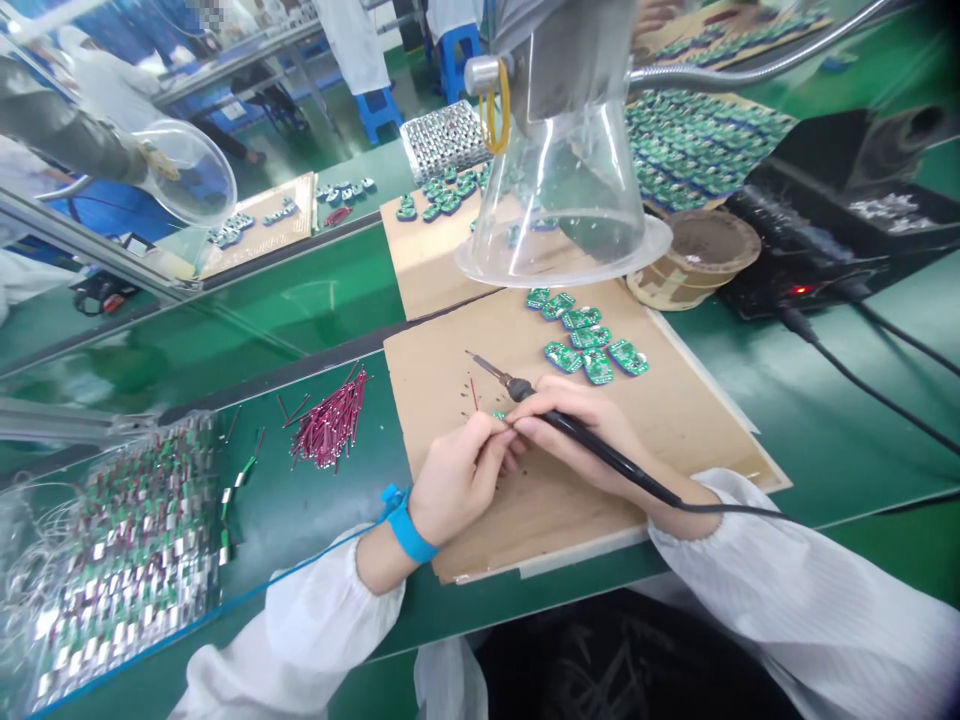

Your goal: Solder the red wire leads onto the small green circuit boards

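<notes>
Both hands sit over a cardboard sheet [697,420], the left hand [457,478] pinching a tiny green circuit board [499,415] in a tight grip, the right hand [574,425] closed around a soldering iron [600,455].

We stand at an electronics assembly line: green benches [292,295], a soldering station [814,250], a clear fume hood [562,190], rows of circuit boards [589,345], a white smock sleeve [795,590] and blue wrist strap [409,532].

The one head-worn camera looks forward and down from above and behind the left hand [457,478] and right hand [577,430], close over their fingers [487,445], facing across the green workbench [315,300] beyond them.
</notes>
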### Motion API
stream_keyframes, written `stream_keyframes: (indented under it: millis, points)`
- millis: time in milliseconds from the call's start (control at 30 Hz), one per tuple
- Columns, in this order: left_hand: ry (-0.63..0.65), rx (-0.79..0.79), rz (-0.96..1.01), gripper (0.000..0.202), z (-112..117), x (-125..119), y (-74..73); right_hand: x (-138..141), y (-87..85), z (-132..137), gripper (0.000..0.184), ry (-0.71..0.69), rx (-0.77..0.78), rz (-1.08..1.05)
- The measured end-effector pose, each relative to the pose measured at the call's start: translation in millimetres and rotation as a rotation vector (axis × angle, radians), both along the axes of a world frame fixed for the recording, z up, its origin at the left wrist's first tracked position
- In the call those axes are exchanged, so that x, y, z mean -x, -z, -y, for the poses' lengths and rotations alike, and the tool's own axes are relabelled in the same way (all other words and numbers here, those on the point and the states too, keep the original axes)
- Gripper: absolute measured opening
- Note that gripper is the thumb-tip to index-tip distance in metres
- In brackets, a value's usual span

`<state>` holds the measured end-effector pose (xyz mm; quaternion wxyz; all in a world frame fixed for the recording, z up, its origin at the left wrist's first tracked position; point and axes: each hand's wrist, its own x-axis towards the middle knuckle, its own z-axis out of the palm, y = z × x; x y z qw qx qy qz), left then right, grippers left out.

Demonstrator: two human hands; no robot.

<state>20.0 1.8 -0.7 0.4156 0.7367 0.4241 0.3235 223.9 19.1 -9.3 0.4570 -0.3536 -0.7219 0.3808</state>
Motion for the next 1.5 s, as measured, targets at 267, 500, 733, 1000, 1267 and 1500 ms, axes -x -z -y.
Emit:
stream_keyframes:
  millis: [267, 500, 733, 1000, 1267, 1500]
  points:
    - [-0.076, 0.027, -0.015, 0.012, 2.0, -0.3, -4.1, 2.4, 1.4, -0.1, 0.005, 0.057, -0.034, 0.018]
    - [-0.097, 0.049, -0.068, 0.012, 1.4, 1.0, -4.9, 1.7, 4.8, 0.6, 0.005, 0.069, -0.123, 0.073]
    - [-0.052, 0.136, 0.052, 0.015, 2.1, 0.2, -6.3, 3.5, 3.5, 1.4, 0.005, 0.077, -0.106, 0.067]
    - [-0.058, 0.160, 0.080, 0.020, 1.9, -1.1, -5.7, 4.7, 1.8, 0.2, 0.007, 0.077, -0.116, 0.111]
    - [-0.122, 0.111, -0.076, 0.018, -15.8, 15.0, -1.0, -14.7, 4.5, 2.2, 0.008, 0.134, -0.108, 0.187]
    - [-0.056, -0.011, -0.186, 0.008, -27.0, 20.0, 0.1, -44.4, -3.6, 6.5, 0.026, 0.226, 0.210, -0.053]
